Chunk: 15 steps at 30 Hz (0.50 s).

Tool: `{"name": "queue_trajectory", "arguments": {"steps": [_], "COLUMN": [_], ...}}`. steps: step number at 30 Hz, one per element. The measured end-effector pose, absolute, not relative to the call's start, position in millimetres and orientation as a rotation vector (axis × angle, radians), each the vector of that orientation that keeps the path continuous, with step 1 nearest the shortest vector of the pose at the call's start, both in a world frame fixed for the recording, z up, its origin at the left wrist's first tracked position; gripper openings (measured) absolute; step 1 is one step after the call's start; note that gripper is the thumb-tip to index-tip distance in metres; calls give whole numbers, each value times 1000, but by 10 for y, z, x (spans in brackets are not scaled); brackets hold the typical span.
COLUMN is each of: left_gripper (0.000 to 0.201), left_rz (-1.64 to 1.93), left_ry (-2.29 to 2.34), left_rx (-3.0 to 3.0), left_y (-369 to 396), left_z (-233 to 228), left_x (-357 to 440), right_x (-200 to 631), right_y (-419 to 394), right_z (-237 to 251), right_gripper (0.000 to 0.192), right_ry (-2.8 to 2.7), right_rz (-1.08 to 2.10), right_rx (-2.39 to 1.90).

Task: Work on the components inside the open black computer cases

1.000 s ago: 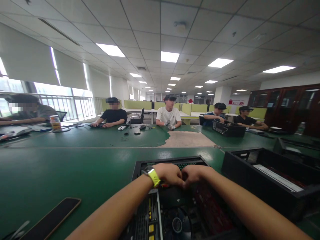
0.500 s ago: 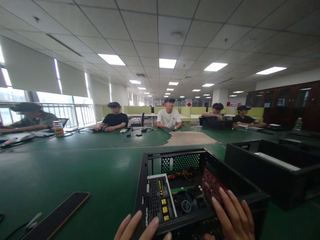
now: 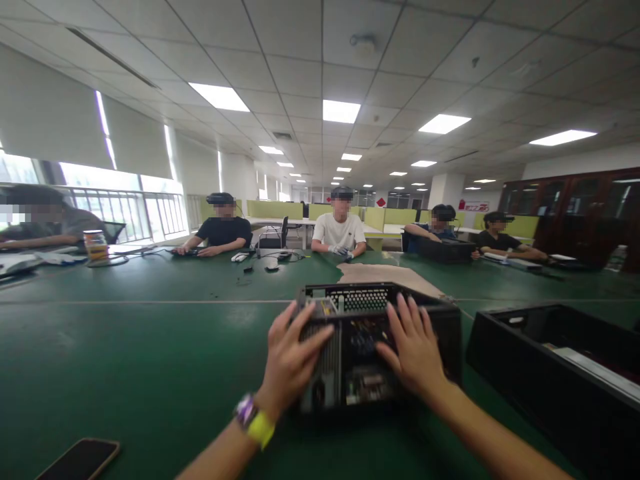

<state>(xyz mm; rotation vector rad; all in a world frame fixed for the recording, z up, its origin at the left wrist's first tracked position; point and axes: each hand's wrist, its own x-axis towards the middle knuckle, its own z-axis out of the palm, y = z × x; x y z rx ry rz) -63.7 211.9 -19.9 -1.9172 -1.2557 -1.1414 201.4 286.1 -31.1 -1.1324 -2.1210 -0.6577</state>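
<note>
An open black computer case (image 3: 449, 337) lies on the green table in front of me. Its near side shows the power supply's grille and several ports, somewhat blurred. My left hand (image 3: 296, 357) is open over the left part, with fingers spread across the edge by the power supply (image 3: 328, 308). On the right part rests my right hand (image 3: 414, 348), also open, its fingers stretched toward the perforated far wall (image 3: 367, 298). Neither hand's fingers are wrapped round anything. Much of the case's inside is hidden by the low angle and the fingers.
Another black case (image 3: 520, 373) with a pale strip inside stands at the right. A phone (image 3: 83, 459) lies at the lower left. Across the table sit several people, near cables, a jar (image 3: 96, 245) and a further black case (image 3: 447, 251). A torn surface patch (image 3: 385, 273) lies beyond my case.
The case has moved away from me across the table, and both my hands have gone forward with it. Its near side with the ports now shows. My view has shifted too.
</note>
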Motion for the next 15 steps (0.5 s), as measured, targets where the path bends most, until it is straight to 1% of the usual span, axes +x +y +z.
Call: {"name": "queue_trajectory", "arguments": {"steps": [1,2,3,5,6,8,10,13,14,15], "left_gripper": [43,42,44,49,52,55,54,38,37,41], "left_rz": [-1124,-1098,-1063,-954,-913,-877,-930,-1031,-971,-885], "left_ry": [-1350,-1494,-1660,-1864,-1909,-1892,-1857,-1985,-2089,-2206], "left_rx": [-1960,-2015,-2094,-2244,-2292,-2340,-2385,-2478,-2536,-2584], "left_y": [2491,2825,3101,3421,3453,3276,2851,2027,1767,1537], "left_z": [-53,62,141,188,160,18,-204,-599,-731,-853], "left_x": [-645,-642,-627,-574,-543,-487,-443,-395,-389,-391], "right_x": [1866,1735,1628,1491,1454,1420,1434,1624,1755,1925], "right_y": [3178,3459,3694,3997,4062,4020,3743,2960,2654,2362], "right_z": [-69,127,271,410,416,329,129,-320,-480,-624], "right_gripper": [69,65,64,63,63,62,58,53,54,58], "right_ry": [-2169,-2208,-2260,-2330,-2348,-2351,-2358,-2448,-2478,-2507], "right_rz": [-594,-504,-356,-109,-24,53,103,243,349,428], "right_rx": [-1218,-1315,-1431,-1583,-1618,-1624,-1600,-1468,-1377,-1318]}}
